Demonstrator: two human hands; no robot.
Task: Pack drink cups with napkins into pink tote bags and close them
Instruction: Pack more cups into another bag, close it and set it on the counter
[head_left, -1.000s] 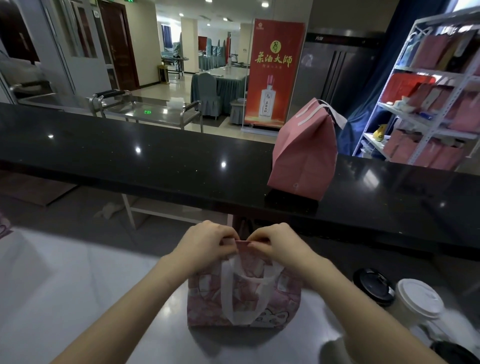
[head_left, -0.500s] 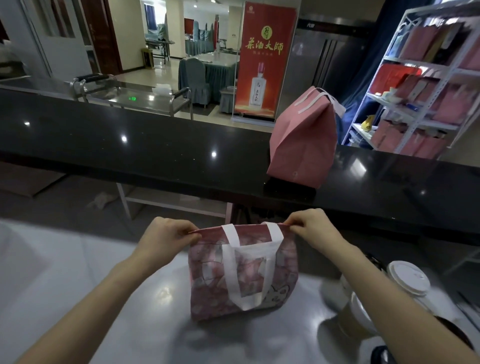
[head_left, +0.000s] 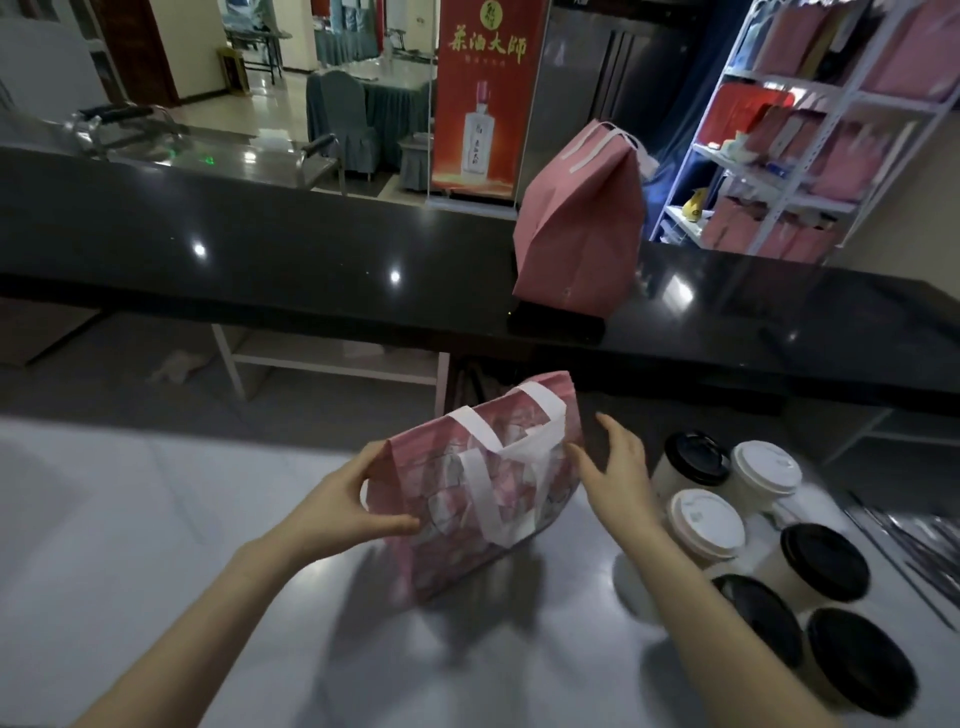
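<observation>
- While the left hand (head_left: 345, 506) clamps the near-left end of the patterned pink tote bag (head_left: 483, 499), thumb lying across the front face and fingers curled round behind, the bag tips over to the right, its closed top edge slanting up toward the far right.
- Left forearm comes in from the bottom-left corner, wrist almost straight, palm turned toward the bag.
- Right hand (head_left: 618, 470) is spread wide, fingers fanned and pointing up and away, palm facing the bag's right end; fingertips sit just beside the fabric, and with the blur I can't tell whether they touch it.
- Right forearm runs in from the bottom-right, crossing in front of the cups.
- White handles (head_left: 488, 467) hang slack down the bag's front face.
- Bag stands on the pale bench (head_left: 156, 545), about mid-width, near its far edge.
- Just right of the right hand, a cluster of lidded drink cups (head_left: 769, 525) crowds the bench's right side: white lids and black lids mixed, packed close together.
- Beyond the bench, a raised black counter (head_left: 260, 260) spans the whole width.
- On that counter, right of centre, a plain pink tote bag (head_left: 579, 228) stands upright with its top folded shut, white handles flopped over.
- Far right, behind the counter, a white shelf rack (head_left: 831, 156) holds pink and red bags.
</observation>
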